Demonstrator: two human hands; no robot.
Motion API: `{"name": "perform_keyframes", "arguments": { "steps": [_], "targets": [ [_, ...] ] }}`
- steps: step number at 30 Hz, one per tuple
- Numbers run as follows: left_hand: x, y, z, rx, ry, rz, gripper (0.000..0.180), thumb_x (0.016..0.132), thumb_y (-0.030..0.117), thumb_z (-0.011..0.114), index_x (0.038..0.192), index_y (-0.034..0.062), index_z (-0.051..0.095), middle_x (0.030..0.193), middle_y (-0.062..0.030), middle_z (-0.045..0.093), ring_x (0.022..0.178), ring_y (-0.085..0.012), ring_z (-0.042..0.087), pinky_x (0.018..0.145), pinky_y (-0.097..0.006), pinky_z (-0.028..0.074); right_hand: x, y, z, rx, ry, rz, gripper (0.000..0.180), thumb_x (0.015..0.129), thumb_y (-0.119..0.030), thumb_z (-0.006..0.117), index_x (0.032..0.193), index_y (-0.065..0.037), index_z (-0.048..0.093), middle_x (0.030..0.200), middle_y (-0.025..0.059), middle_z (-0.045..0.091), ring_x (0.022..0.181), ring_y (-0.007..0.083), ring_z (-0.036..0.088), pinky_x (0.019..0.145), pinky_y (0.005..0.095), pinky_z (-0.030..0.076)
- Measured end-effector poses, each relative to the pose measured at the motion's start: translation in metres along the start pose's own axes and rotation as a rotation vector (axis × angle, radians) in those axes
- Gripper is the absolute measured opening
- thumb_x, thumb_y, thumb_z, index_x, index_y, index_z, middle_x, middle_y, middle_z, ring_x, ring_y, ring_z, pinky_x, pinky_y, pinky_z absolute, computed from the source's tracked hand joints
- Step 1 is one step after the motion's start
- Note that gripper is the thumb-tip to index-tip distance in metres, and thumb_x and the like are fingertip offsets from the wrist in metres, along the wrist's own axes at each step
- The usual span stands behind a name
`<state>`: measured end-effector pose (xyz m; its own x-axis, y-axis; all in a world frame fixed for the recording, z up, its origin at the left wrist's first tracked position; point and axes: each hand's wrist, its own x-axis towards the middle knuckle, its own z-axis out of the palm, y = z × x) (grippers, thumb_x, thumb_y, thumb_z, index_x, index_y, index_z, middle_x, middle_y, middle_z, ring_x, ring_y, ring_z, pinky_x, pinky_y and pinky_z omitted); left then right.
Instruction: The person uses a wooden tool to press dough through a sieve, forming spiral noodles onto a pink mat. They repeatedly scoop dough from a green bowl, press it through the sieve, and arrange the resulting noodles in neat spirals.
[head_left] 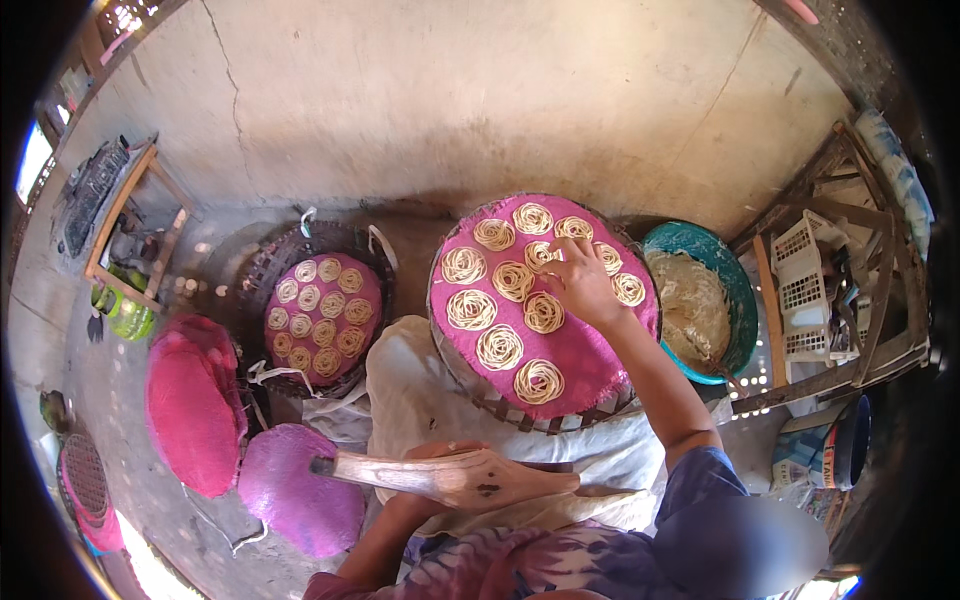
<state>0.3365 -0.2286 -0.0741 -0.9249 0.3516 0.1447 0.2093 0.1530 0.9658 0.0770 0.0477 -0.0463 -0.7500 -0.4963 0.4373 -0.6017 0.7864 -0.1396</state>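
Observation:
My right hand [585, 287] reaches over a round tray covered with pink cloth [590, 350]. Its bent fingers and thumb are on a coiled noodle nest [537, 256], partly covering it. Several more pale noodle nests [472, 310] lie spread across the cloth. Nearer to me, my left hand [415, 503] is wrapped around a carved wooden lever [440, 477]; the wood hides most of its palm, and some fingers show along the far edge. The tray rests over the pale cloth [410, 375] on my lap.
At the right stands a teal basin [740, 310] with a pale noodle mass [690, 300]. To the left, a dark woven basket [262, 260] holds another pink cloth with nests. Pink cushion-like pieces [195, 400] lie nearby. A wooden rack [775, 320] with white crates [805, 270] is at far right.

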Motion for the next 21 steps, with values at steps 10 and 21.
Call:
{"name": "perform_keyframes", "arguments": {
  "steps": [10, 21],
  "targets": [
    [0.010, 0.009, -0.017, -0.212, 0.059, -0.235, 0.048, 0.076, 0.028, 0.077, 0.116, 0.0038, 0.067, 0.098, -0.0089, 0.072, 0.087, -0.0217, 0.069, 0.077, -0.033, 0.052, 0.007, 0.001, 0.009, -0.009, -0.025, -0.050, 0.016, 0.076, -0.015, 0.075, 0.092, -0.013, 0.074, 0.115, 0.0078, 0.059, 0.110, 0.0288, 0.053, 0.091, 0.0448, 0.042],
    [0.009, 0.003, -0.014, -0.184, 0.046, -0.199, 0.045, 0.078, 0.029, 0.073, 0.116, 0.0050, 0.068, 0.098, -0.0101, 0.071, 0.085, -0.0254, 0.067, 0.075, -0.035, 0.050, 0.006, 0.000, 0.006, 0.126, -0.111, 0.049, 0.014, 0.080, -0.020, 0.074, 0.093, -0.014, 0.074, 0.115, 0.0075, 0.058, 0.113, 0.0284, 0.053, 0.097, 0.0456, 0.041]
  ]
}}
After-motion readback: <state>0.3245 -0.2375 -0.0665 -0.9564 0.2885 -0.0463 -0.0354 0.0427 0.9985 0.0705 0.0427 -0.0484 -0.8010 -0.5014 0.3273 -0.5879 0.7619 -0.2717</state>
